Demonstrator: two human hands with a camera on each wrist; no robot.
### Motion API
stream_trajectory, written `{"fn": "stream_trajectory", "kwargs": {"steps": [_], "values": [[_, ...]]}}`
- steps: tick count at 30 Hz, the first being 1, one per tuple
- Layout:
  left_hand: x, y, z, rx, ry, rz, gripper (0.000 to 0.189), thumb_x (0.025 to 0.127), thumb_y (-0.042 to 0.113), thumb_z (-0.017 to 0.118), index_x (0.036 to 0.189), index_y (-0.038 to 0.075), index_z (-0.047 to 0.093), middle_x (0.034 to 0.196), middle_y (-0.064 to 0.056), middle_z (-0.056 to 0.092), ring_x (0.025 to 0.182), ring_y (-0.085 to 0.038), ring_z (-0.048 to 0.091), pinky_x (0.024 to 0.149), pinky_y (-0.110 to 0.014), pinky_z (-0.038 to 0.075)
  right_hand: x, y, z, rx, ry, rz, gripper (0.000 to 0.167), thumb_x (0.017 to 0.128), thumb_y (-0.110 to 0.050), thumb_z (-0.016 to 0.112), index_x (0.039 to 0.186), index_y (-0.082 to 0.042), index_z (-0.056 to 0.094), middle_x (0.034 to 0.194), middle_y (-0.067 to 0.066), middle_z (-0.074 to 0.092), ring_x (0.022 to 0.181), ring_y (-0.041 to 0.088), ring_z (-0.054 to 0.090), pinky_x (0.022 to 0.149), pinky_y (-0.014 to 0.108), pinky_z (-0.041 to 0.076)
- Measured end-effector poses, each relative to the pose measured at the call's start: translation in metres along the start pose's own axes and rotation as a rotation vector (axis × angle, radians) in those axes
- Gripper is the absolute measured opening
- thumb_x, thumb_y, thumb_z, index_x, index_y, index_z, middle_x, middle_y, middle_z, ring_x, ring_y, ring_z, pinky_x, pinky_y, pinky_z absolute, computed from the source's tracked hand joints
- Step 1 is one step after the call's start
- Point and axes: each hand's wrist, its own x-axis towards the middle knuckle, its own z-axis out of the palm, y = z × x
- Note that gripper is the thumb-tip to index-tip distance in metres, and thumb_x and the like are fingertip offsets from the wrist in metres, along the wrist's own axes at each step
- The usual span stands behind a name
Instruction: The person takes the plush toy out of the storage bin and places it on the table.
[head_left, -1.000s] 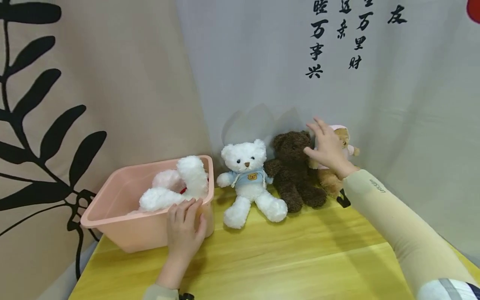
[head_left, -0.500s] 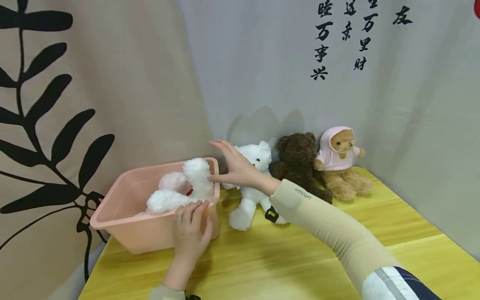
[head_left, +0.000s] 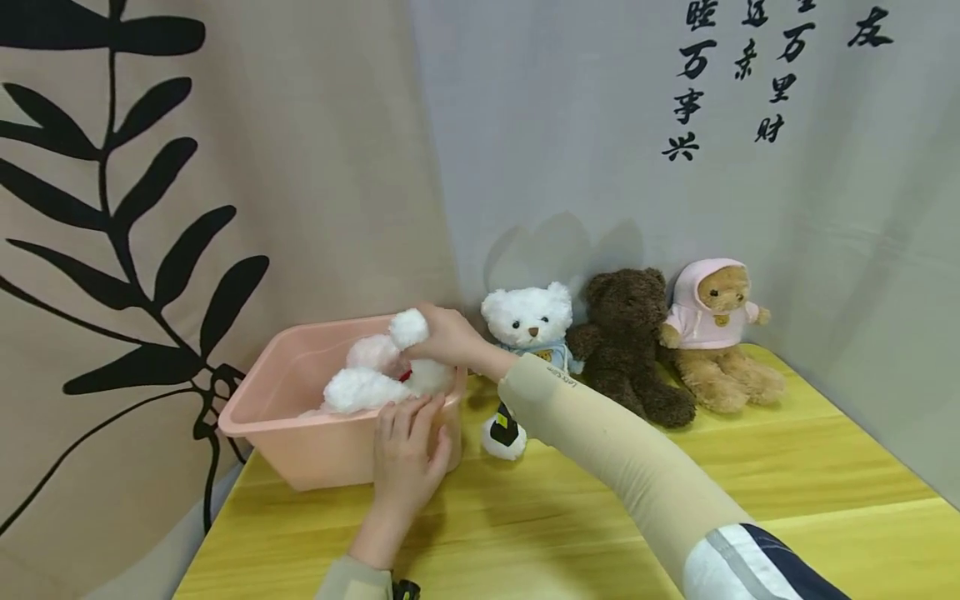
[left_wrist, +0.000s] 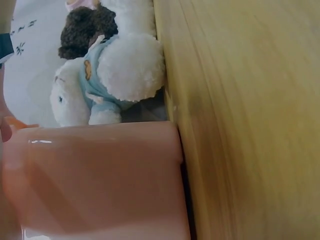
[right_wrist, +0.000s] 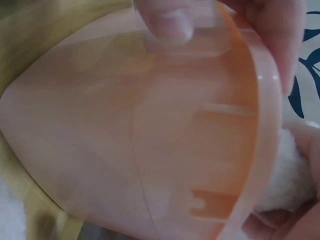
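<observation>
A pink plastic tub [head_left: 330, 454] stands on the left of the table. In it lies a fluffy white plush toy [head_left: 363, 389] with a bit of red on it; a pale pink fluffy part [head_left: 377, 354] shows beside it. My right hand [head_left: 450, 337] reaches over the tub's right end and grips the toy by a white limb. Fingers and white fur also show beyond the rim in the right wrist view. My left hand [head_left: 408, 454] holds the tub's front rim near the right corner, thumb outside and fingers over the edge.
Right of the tub, a white teddy bear [head_left: 525, 317] in a blue top, a brown teddy bear [head_left: 622, 333] and a tan teddy bear [head_left: 708, 325] in a pink hoodie sit in a row against the curtain [head_left: 562, 125]. The yellow wooden table [head_left: 787, 508] extends in front.
My right hand has swung left from beside the tan bear, past the white bear, to the tub, and has taken hold of the white plush toy. The left hand stays on the rim.
</observation>
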Motion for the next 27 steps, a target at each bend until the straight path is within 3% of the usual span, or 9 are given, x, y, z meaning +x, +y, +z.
{"fn": "stream_trajectory", "kwargs": {"steps": [6,15,20,24,27], "values": [[-0.001,-0.002,0.000,0.003,0.019,0.007,0.039,0.079,0.015,0.056,0.115,0.003,0.065,0.112,-0.015,0.060,0.098,-0.036,0.050,0.089,-0.048,0.036,0.003,-0.004,-0.006,0.018,0.084,-0.126,0.050,0.082,-0.025,0.077,0.124,-0.009,0.056,0.114,0.008,0.066,0.103,0.022,0.062,0.086,0.032,0.049],[-0.001,-0.001,0.001,-0.005,0.006,0.003,0.039,0.081,0.015,0.056,0.116,0.004,0.065,0.115,-0.014,0.060,0.100,-0.037,0.052,0.092,-0.049,0.036,0.014,-0.018,-0.029,0.011,0.287,-0.228,0.045,0.085,-0.013,0.074,0.125,-0.006,0.056,0.117,0.010,0.066,0.108,0.023,0.061,0.092,0.032,0.047],[-0.003,-0.001,0.001,-0.010,-0.014,-0.010,0.038,0.083,0.016,0.055,0.118,0.004,0.064,0.117,-0.014,0.060,0.105,-0.037,0.052,0.094,-0.051,0.036,0.017,-0.022,-0.038,0.008,0.350,-0.295,0.042,0.084,-0.007,0.072,0.124,-0.005,0.058,0.118,0.010,0.066,0.109,0.024,0.062,0.094,0.031,0.046],[-0.002,-0.002,0.002,-0.019,-0.020,-0.004,0.040,0.082,0.015,0.056,0.120,0.004,0.064,0.118,-0.014,0.060,0.107,-0.037,0.053,0.096,-0.050,0.036,0.024,-0.024,-0.050,0.099,0.458,-0.234,0.044,0.081,-0.004,0.073,0.123,-0.007,0.060,0.120,0.010,0.066,0.112,0.024,0.060,0.096,0.030,0.044],[0.000,-0.004,0.003,-0.016,0.000,0.015,0.041,0.081,0.014,0.056,0.119,0.003,0.064,0.116,-0.015,0.061,0.105,-0.037,0.053,0.094,-0.050,0.037,0.031,-0.029,-0.067,0.229,0.600,-0.250,0.043,0.080,-0.002,0.073,0.120,-0.007,0.060,0.118,0.011,0.066,0.109,0.022,0.061,0.094,0.027,0.042]]}}
